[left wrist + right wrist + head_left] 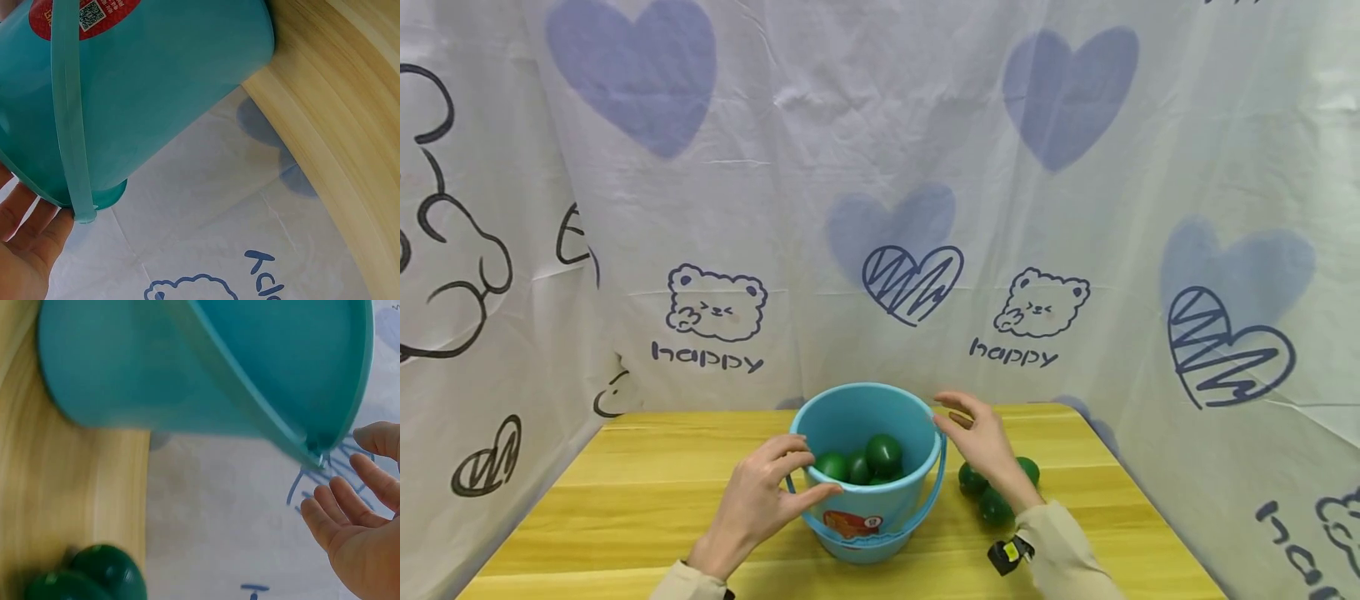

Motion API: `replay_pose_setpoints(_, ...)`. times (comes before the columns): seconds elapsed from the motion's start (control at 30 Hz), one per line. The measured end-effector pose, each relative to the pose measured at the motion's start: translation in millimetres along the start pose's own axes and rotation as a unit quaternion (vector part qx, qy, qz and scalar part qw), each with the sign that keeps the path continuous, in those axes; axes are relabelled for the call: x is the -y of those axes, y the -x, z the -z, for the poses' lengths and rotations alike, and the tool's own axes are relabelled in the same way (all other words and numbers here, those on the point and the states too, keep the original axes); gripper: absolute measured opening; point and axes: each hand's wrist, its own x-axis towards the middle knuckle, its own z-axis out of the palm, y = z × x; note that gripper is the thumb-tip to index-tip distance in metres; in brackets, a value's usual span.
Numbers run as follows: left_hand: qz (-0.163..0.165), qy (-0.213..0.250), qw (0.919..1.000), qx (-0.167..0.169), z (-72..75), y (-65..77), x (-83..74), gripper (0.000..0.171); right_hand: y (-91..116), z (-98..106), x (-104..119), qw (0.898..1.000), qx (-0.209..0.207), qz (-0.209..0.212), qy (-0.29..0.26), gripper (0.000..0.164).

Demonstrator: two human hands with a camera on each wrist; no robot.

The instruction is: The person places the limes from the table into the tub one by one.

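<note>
A light-blue bucket [872,518] stands upright on the table, its handle hanging down across the front. Inside lie several glossy dark-green, avocado-like fruits [883,454]. My left hand [758,498] is at the bucket's left rim, thumb spread toward the front. In the left wrist view, its fingertips [60,226] meet the rim by the handle joint. On the other side, my right hand [979,437] is beside the right rim with loosely bent fingers. The right wrist view shows a small gap between those fingers [322,519] and the bucket, with nothing held.
Several more green fruits [996,506] lie on the wooden table [685,467] to the right of the bucket, below my right forearm. A white printed cloth [850,150] hangs behind the table and along both sides. A small black device [1009,554] sits at my right wrist.
</note>
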Motion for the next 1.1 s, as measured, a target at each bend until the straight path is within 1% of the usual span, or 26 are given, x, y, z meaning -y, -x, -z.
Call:
replay_pose_setpoints(0.17, 0.006, 0.0, 1.0, 0.003, 0.7, 0.4, 0.3, 0.043, 9, 11, -10, 0.999, -0.015, -0.026, 0.032, 0.034)
replay_pose_setpoints(0.4, 0.011, -0.002, 0.9999, 0.007, 1.1, 2.2, -0.1, 0.043, 21, 23, -30, 0.993, -0.023, -0.051, 0.105, 0.034)
replay_pose_setpoints(0.63, 0.015, 0.001, 0.9999, 0.007, 0.8, 2.7, -0.6, 0.043, 36, 29, -43, 0.985, -0.01, -0.055, 0.162, 0.034)
replay_pose_setpoints(0.8, 0.014, 0.005, 0.9999, 0.006, 0.5, 2.5, -0.7, 0.042, 45, 32, -50, 0.974, 0.01, -0.073, 0.215, 0.032)
replay_pose_setpoints(0.93, 0.015, 0.005, 0.9999, 0.006, 0.1, 2.6, -0.4, 0.042, 49, 35, -55, 0.959, 0.05, -0.09, 0.263, 0.031)
replay_pose_setpoints(1.0, 0.016, 0.004, 0.9998, 0.007, -0.1, 2.6, -0.1, 0.043, 51, 35, -58, 0.952, 0.071, -0.09, 0.284, 0.031)
replay_pose_setpoints(1.1, 0.019, 0.004, 0.9998, 0.009, -0.1, 2.5, 0.1, 0.043, 55, 35, -62, 0.941, 0.079, -0.086, 0.317, 0.03)
